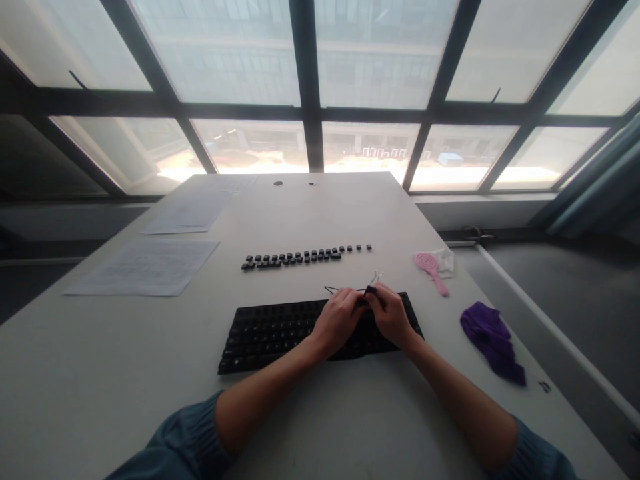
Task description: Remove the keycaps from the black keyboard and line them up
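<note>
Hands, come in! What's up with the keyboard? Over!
Right hand pinching small dark piece, left hand close beside. Keyboard flat beneath both. Loose keycaps beyond, purple cloth right; neither blocking.

Over the black keyboard (273,331), the person's left hand (340,313) and right hand (391,313) meet at a small dark piece (371,290), loose keycaps (307,254) lying beyond the keyboard, purple cloth (493,341) to its right.

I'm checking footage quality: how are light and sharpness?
In the head view, glare washes out the lower window panes; the black keyboard looks dark, its legends mostly unreadable; print on the papers is too soft to read; outer window bars slant.
</note>
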The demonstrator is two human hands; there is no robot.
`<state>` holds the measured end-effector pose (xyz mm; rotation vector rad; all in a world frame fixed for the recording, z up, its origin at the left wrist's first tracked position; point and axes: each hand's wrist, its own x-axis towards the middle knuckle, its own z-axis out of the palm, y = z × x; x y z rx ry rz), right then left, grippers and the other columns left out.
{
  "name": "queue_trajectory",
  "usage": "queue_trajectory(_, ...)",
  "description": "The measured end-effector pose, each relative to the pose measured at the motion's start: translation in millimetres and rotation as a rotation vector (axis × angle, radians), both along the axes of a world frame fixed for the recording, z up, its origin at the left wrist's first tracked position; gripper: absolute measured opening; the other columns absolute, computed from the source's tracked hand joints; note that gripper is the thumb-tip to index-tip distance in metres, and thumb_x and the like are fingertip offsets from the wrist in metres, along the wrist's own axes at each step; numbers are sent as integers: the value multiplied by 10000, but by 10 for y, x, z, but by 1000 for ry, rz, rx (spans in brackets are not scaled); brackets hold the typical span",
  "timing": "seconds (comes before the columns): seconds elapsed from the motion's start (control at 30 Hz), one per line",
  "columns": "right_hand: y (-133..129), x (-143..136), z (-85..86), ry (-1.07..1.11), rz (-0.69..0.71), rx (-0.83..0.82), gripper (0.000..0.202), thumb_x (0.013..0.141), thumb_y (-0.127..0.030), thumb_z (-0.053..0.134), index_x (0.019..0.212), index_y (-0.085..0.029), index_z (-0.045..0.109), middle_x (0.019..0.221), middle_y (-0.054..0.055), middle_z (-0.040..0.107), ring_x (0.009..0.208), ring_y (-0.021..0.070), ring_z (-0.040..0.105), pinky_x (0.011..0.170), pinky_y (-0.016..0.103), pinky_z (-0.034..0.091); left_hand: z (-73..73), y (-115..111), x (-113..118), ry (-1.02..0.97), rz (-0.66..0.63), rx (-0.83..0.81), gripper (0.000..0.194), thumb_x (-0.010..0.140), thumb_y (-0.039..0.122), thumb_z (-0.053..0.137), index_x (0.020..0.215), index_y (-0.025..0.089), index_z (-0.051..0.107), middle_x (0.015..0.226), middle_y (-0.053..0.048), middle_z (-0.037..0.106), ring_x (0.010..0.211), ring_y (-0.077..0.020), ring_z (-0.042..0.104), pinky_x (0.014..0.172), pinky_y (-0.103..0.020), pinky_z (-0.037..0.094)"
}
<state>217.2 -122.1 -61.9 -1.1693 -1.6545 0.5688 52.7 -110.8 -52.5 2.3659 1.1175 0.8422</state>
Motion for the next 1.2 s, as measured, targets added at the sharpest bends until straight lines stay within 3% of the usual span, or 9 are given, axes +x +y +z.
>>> queue_trajectory(0.13, 10, 5, -6, -6, -35, 23, 271, 971, -276, 476, 713, -198, 498, 702, -4, 502, 661, 156, 471, 634, 276, 373, -9, 10, -3, -17, -9, -5, 113, 935, 216, 565, 1040, 187, 593, 1016, -62, 631, 982, -213, 559, 892, -338, 460)
queue_trajectory(0.33, 1, 26, -52, 34, 20, -33, 261, 971, -287, 476, 737, -190, 538, 690, 1, 573, 646, 154, 512, 640, 271, 401, -10, 3, 4, 18, 12, -61, 148, 966, 260, 504, 990, 188, 632, 1000, -76, 657, 962, -227, 601, 871, -358, 482)
queue_trajectory(0.57, -12, 39, -70, 90, 21, -42, 273, 973, -335, 466, 761, -195, 568, 714, 21, 616, 647, 167, 546, 632, 280, 430, -2, 34, -10, -142, -27, -179, 216, 936, 243, 549, 1132, 230, 639, 1077, -50, 704, 998, -217, 643, 903, -348, 486)
queue_trajectory(0.77, -43, 65, -38, 151, 7, -53, 301, 969, -359, 463, 761, -193, 604, 707, 26, 625, 629, 168, 550, 625, 288, 440, 102, 149, -81, -338, -77, -457, 237, 787, 304, 735, 980, 169, 706, 897, -55, 745, 850, -207, 688, 822, -320, 530)
queue_trajectory(0.93, -58, 70, -6, 217, 61, -34, 312, 978, -357, 446, 778, -187, 615, 708, 32, 618, 651, 172, 561, 657, 305, 459, 109, 265, -137, -409, -85, -621, 267, 750, 341, 763, 909, 138, 693, 830, -65, 743, 787, -200, 695, 745, -306, 544)
queue_trajectory(1.07, -50, 54, 11, 256, 15, -16, 323, 976, -377, 447, 775, -186, 611, 691, 31, 615, 630, 168, 553, 635, 301, 458, 150, 294, -198, -483, 57, -597, 294, 754, 338, 757, 948, 138, 664, 857, -79, 748, 825, -207, 707, 776, -331, 563)
queue_trajectory(1.2, -37, 37, 16, 265, -13, -12, 323, 977, -382, 447, 778, -185, 609, 684, 26, 614, 606, 161, 546, 629, 297, 456, 384, 321, -296, -432, 73, -471, 242, 769, 289, 728, 961, 147, 684, 908, -77, 750, 863, -197, 706, 823, -333, 570)
